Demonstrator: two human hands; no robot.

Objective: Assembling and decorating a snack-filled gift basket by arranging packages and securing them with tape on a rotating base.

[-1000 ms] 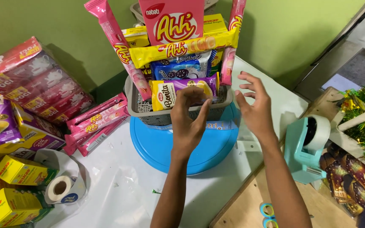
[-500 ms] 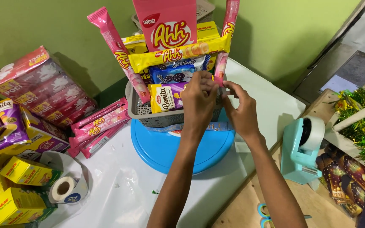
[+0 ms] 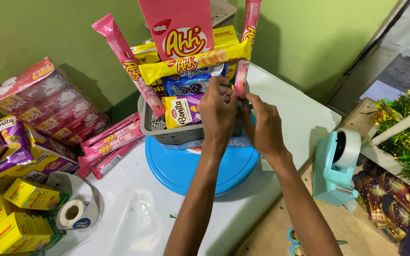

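A tall pink carton (image 3: 181,28) tops the stack, above a long yellow wafer pack (image 3: 193,64) and a blue biscuit pack (image 3: 186,85). Pink tea packs (image 3: 48,102) lie at the left, with small yellow boxes (image 3: 22,220) in front of them.

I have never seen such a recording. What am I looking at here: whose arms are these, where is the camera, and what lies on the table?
There is no machine: the two bare arms belong to one person, and the camera sits on that person's head, looking down. The left hand and right hand meet at the front of a grey plastic basket, touching the snack packets stacked upright in it, near a yellow and purple snack packet. Whether the fingers pinch something small cannot be seen. The basket stands on a round blue lid on the white table. At the left lie yellow boxes and a tape roll; at the right stands a turquoise tape dispenser.
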